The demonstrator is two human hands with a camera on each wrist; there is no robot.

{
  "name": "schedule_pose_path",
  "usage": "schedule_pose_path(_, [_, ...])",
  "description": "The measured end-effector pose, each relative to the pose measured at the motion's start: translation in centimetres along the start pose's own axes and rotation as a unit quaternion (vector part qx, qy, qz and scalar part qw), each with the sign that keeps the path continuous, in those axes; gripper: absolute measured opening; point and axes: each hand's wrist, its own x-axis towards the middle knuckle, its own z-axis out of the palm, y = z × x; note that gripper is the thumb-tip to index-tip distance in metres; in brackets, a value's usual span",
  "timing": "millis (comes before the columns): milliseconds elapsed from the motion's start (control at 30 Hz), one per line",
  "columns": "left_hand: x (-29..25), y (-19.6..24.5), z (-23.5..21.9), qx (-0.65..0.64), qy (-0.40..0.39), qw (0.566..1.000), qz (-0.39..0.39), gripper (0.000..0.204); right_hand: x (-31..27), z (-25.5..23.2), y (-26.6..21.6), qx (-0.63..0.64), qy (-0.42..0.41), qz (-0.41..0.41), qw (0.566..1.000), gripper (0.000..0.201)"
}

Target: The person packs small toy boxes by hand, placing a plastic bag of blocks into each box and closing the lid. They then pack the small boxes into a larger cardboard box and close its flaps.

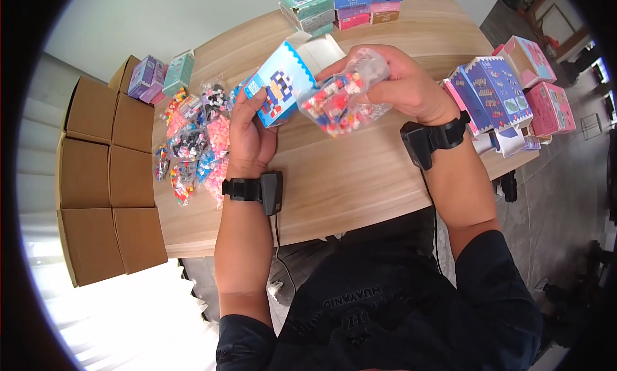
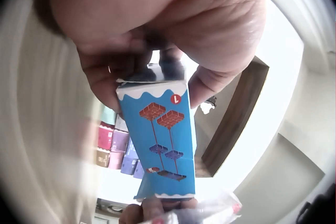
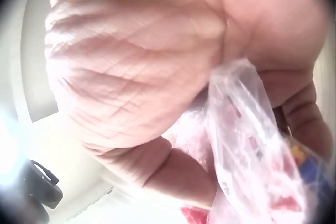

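Note:
My left hand (image 1: 252,128) grips a small blue cardboard box (image 1: 273,77) with a toy-brick figure printed on its front. Its white flaps (image 1: 321,51) stand out at the far end. In the left wrist view, the side of the box (image 2: 163,140) carries a printed diagram of red and blue bricks, and the fingers and thumb lie around one end. Just to the right, my right hand (image 1: 411,88) holds a clear plastic bag (image 1: 337,104) of small colourful bricks close beside the box. The bag (image 3: 247,140) hangs crumpled between thumb and fingers in the right wrist view.
Several bags of colourful bricks (image 1: 187,144) lie in a pile left of my left hand. Brown cartons (image 1: 87,171) line the table's left edge. Small boxes are stacked at the back (image 1: 352,1), and printed boxes (image 1: 491,94) stand at the right edge of the wooden table (image 1: 360,184).

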Motion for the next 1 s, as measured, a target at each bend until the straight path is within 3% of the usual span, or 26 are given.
schedule_pose_path(100, [-0.4,0.1,0.7,-0.029,0.009,1.000,-0.005,0.030,0.6,0.9,0.2,0.000,0.017,-0.055,0.998,0.032])
schedule_pose_path(367, [-0.3,-0.4,1.4,-0.102,0.023,0.994,0.004,0.028,1.6,2.5,2.4,-0.099,0.036,-0.113,0.988,0.024])
schedule_pose_path(433, [-0.3,0.0,1.1,-0.095,0.017,0.995,0.009,0.027,1.4,1.5,1.5,-0.076,0.031,-0.107,0.991,0.028])
schedule_pose_path(533, [-0.1,-0.1,0.3,-0.064,0.021,0.998,0.018,0.039,1.0,0.3,1.0,0.119,0.087,-0.115,0.982,0.035])
schedule_pose_path(567, [-0.1,-0.2,0.2,-0.052,0.022,0.998,0.021,0.040,1.0,-0.9,1.8,0.151,0.096,-0.151,0.972,0.040])
schedule_pose_path(667, [-0.1,-0.6,0.6,-0.016,0.017,0.999,0.029,0.042,1.5,-0.3,0.5,0.167,0.193,-0.218,0.942,0.031])
schedule_pose_path(800, [-0.5,-0.6,1.5,0.012,-0.008,1.000,0.021,0.044,2.2,-0.6,1.5,0.098,0.262,-0.229,0.932,0.042])
schedule_pose_path(900, [-0.6,-0.6,1.6,0.001,-0.005,1.000,0.017,0.045,2.7,-0.3,2.2,0.045,0.274,-0.237,0.931,0.045])
schedule_pose_path(1000, [-0.5,-0.5,1.2,-0.006,-0.001,1.000,0.023,0.047,2.2,-0.9,2.1,0.013,0.247,-0.190,0.950,0.049])
